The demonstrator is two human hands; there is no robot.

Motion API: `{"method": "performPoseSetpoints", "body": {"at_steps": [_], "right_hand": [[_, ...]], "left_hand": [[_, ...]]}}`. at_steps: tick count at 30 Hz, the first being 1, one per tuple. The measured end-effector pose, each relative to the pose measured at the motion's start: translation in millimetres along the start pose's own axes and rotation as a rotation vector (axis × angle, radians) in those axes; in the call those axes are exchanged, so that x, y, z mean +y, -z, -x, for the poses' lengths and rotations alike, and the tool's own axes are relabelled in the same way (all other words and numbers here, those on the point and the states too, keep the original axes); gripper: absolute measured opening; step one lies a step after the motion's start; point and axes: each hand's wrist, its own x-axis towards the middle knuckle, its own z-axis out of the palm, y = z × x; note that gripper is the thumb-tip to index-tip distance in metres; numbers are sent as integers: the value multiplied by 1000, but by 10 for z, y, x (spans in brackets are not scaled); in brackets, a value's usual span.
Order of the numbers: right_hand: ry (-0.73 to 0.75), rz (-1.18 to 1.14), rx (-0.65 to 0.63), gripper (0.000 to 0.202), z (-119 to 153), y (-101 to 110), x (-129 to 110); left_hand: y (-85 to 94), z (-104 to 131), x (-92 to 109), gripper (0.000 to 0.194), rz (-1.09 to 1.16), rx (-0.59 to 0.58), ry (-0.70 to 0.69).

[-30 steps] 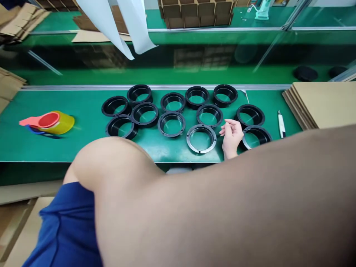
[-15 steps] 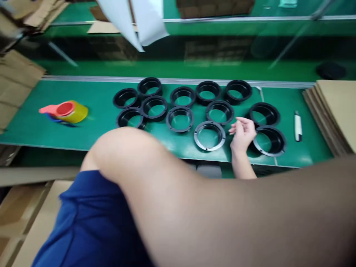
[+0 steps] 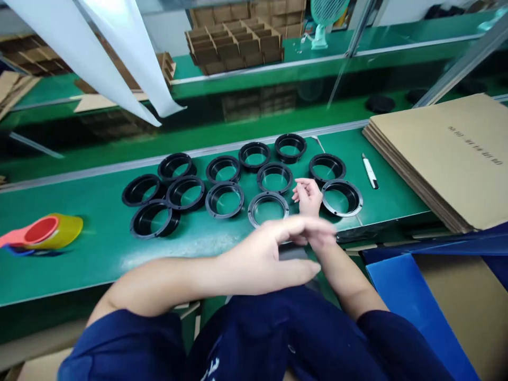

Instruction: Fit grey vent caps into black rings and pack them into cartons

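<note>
My left hand (image 3: 273, 259) reaches across in front of my body, slightly blurred. Its fingers are stretched out with the thumb apart, and nothing is in it; the fingertips overlap my right wrist in the picture. Loosely curled and empty, my right hand (image 3: 308, 197) is over the bench edge, between two black flanged rings: the front ring (image 3: 268, 207) on its left and the right-hand ring (image 3: 342, 198). Several more such rings, like the middle ring (image 3: 224, 200) and the left ring (image 3: 154, 219), stand on the green bench. My left forearm and hand cover part of the bench's front.
A tape dispenser with yellow tape (image 3: 59, 231) lies at the far left. On the right are a white utility knife (image 3: 370, 171) and a stack of cardboard sheets (image 3: 440, 153). White strips (image 3: 119, 53) hang at upper left. A blue-edged box (image 3: 420, 307) stands at lower right.
My left arm has swung down from close to the camera, and the left hand now shows in front of me. The view has shifted right; the right hand stays among the rings.
</note>
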Motion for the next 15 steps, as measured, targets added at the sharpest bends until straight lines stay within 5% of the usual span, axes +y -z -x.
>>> {"method": "performPoseSetpoints", "body": {"at_steps": [3,8,12,15], "right_hand": [[52,-154,8,28,-24,-53,44],[43,-215,0,25,-45,-130,114],[44,-223,8,21,-17,-173,144],[54,-235,35,20,-20,-181,98]], "left_hand": [[-86,-13,-595,33,-81,-201,74],[-118,8,-1549,29,-669,-227,-121],[29,-40,-1988,27,-1024,-309,-309],[143,-28,-2152,31,-1093,-220,-463]]}}
